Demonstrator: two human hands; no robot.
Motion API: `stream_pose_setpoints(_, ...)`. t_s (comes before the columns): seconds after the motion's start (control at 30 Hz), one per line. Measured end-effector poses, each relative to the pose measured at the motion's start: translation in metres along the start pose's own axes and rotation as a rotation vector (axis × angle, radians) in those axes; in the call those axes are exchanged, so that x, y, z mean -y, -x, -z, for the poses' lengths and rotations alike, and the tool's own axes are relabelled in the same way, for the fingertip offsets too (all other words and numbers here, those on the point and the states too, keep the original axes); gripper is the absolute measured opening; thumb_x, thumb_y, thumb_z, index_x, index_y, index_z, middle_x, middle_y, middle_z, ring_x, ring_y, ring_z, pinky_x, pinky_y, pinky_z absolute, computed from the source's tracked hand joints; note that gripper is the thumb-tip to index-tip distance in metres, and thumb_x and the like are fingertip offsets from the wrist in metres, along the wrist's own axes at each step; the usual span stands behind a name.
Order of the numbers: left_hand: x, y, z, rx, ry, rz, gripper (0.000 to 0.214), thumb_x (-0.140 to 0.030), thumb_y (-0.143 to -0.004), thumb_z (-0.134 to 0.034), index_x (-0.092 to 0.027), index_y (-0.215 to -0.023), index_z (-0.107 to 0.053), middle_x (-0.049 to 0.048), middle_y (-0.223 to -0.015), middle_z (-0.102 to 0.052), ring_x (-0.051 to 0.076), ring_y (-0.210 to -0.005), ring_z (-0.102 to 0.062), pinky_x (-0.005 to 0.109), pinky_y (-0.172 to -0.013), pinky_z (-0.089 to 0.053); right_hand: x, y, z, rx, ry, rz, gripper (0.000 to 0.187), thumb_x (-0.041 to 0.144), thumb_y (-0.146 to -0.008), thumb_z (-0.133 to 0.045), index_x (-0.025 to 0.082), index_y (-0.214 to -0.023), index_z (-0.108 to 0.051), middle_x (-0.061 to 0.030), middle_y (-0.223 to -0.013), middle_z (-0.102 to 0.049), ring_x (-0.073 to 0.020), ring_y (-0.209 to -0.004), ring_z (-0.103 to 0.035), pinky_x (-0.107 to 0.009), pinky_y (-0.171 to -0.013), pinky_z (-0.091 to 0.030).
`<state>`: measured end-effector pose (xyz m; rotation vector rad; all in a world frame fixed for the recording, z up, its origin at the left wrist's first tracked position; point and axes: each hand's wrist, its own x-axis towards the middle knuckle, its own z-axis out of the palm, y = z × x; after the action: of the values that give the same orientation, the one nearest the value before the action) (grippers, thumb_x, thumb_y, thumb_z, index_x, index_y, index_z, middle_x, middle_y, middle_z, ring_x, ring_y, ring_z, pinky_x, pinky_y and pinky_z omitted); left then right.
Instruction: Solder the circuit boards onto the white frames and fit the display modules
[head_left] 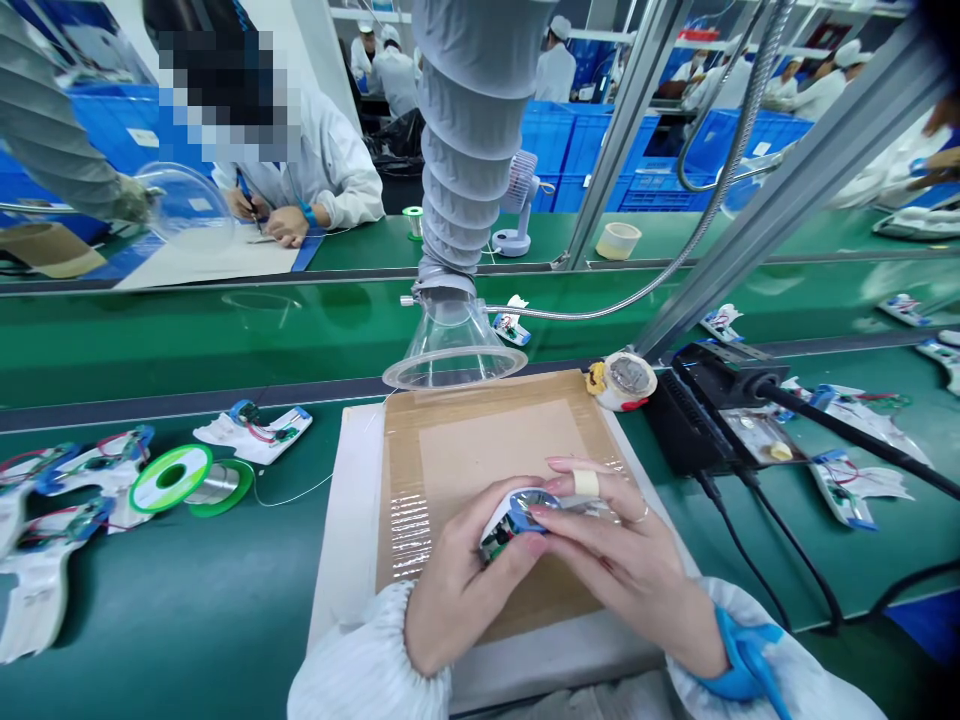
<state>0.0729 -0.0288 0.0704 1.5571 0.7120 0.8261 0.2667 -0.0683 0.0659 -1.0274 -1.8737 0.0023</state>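
Both my hands meet over a brown cardboard work pad (480,450) on the green bench. My left hand (461,580) is closed around a small white and blue device (517,512) with wires and a circuit showing. My right hand (622,560) rests its fingers on the top of the same device, a tape band round one finger and a ring on another. Both wrists wear white sleeves, and a blue strap sits at my right wrist.
A clear fume-extractor funnel (454,355) on a ribbed hose hangs just beyond the pad. A green solder spool (180,480) and several similar devices (255,432) lie left. A soldering station (705,410) with cables sits right, a tape roll (622,380) beside it. A person (300,170) writes across the conveyor.
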Motion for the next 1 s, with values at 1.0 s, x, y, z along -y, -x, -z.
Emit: stream_pose_setpoints(1.0, 0.015, 0.02, 0.073, -0.472, 0.131, 0.413, 0.069, -0.077, -0.086, -0.064, -0.013, -0.112, -0.065, 0.0038, -0.062, -0.068, 0.016, -0.052, -0.062, 0.02, -0.044, -0.048, -0.009, 0.014, -0.012, 0.189, 0.273, 0.104, 0.034, 0.031, -0.106, -0.055, 0.016, -0.135, -0.063, -0.0071, -0.128, -0.074, -0.0189, -0.125, -0.068, -0.039, -0.119, -0.048)
